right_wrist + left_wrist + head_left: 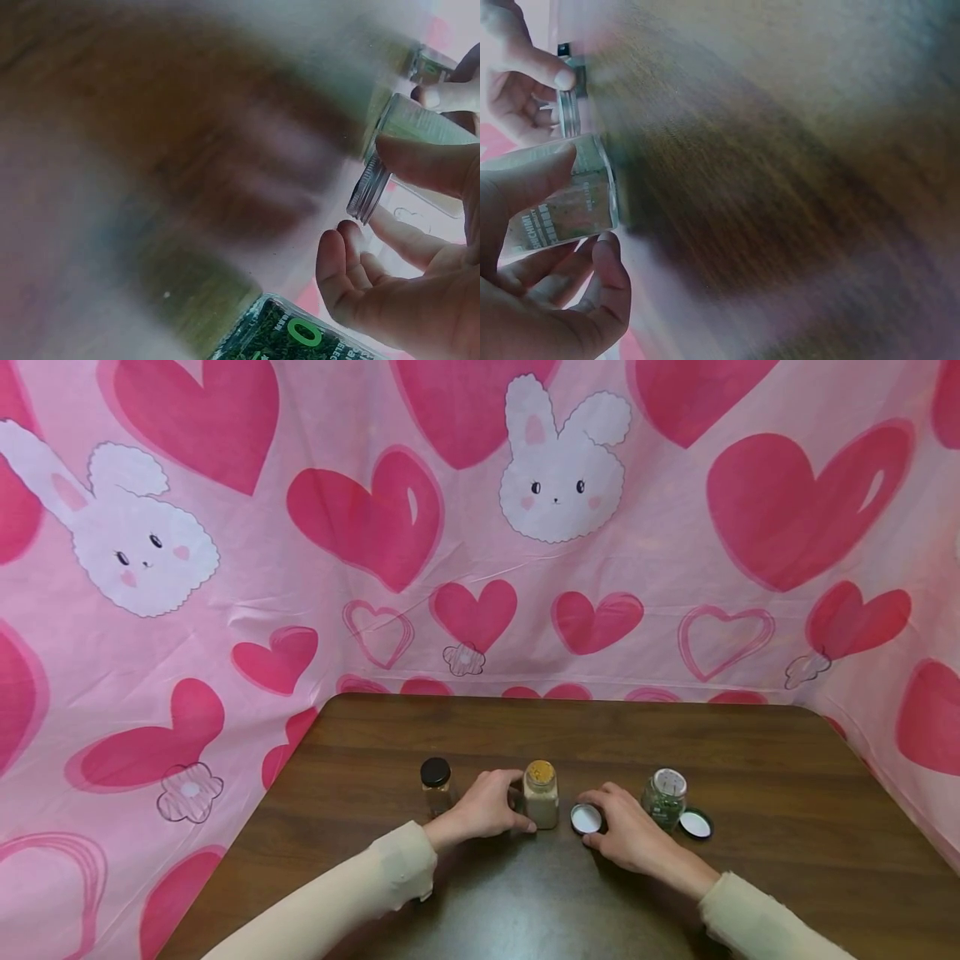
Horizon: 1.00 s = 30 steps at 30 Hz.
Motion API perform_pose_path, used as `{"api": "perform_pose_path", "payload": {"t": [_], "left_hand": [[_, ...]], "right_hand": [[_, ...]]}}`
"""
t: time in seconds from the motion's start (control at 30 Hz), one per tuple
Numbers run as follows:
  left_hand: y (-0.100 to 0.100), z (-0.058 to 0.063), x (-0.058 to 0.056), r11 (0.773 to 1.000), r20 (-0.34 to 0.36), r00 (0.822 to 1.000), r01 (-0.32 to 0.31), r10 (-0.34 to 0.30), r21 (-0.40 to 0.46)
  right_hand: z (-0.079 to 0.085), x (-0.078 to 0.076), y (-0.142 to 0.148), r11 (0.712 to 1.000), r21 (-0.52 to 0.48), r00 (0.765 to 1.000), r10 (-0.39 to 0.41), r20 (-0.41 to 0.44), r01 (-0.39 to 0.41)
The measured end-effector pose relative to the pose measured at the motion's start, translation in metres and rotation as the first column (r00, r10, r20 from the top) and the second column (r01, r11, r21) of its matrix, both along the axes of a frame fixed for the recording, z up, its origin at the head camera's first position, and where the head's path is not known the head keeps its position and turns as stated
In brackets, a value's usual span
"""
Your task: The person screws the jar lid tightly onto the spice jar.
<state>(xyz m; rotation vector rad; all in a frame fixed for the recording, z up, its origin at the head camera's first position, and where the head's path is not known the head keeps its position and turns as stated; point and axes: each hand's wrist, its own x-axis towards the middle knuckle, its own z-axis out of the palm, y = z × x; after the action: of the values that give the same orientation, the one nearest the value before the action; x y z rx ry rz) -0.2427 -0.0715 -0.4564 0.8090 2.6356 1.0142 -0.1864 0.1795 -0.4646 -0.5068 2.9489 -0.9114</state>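
An uncapped glass spice jar (543, 808), holding pale tan powder with yellow at its mouth, stands upright at mid-table. My left hand (482, 806) holds it from the left, thumb and fingers on opposite sides. In the left wrist view the thumb lies across the printed face of the jar (585, 196). Just right of it is a round lid (587, 819), white inside facing up. My right hand (628, 832) pinches this lid at its edge. In the right wrist view the thumb touches the ribbed side of the lid (369, 189).
Left of my left hand stands a black-capped jar (436, 783), partly hidden by the hand. Beyond my right wrist is an uncapped jar of green herbs (664, 797), with its lid (697, 824) lying white side up beside it. A pink heart-print curtain (480, 552) borders the wooden table (480, 727).
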Motion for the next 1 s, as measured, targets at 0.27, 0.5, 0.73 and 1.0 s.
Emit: {"api": "perform_pose_path", "payload": {"t": [0.27, 0.5, 0.73, 1.0], "left_hand": [[0.0006, 0.0009, -0.0031, 1.0, -0.011, 1.0, 0.003, -0.003, 0.013], [0.0012, 0.0003, -0.0047, 1.0, -0.014, 1.0, -0.002, 0.002, 0.008], [0.0008, -0.0015, -0.0032, 1.0, -0.007, 1.0, -0.002, 0.002, 0.015], [0.0006, -0.0024, -0.0023, 1.0, 0.001, 1.0, -0.004, 0.004, 0.014]], "right_hand": [[0.0059, -0.0013, -0.0014, 1.0, -0.021, 1.0, 0.024, -0.017, -0.024], [0.0078, -0.0028, -0.0011, 1.0, -0.023, 1.0, 0.019, -0.014, -0.02], [0.0075, -0.0003, -0.0014, 0.999, -0.026, 0.999, 0.025, -0.038, -0.026], [0.0096, 0.0007, -0.0014, 0.999, -0.029, 0.999, 0.018, -0.036, -0.019]]}}
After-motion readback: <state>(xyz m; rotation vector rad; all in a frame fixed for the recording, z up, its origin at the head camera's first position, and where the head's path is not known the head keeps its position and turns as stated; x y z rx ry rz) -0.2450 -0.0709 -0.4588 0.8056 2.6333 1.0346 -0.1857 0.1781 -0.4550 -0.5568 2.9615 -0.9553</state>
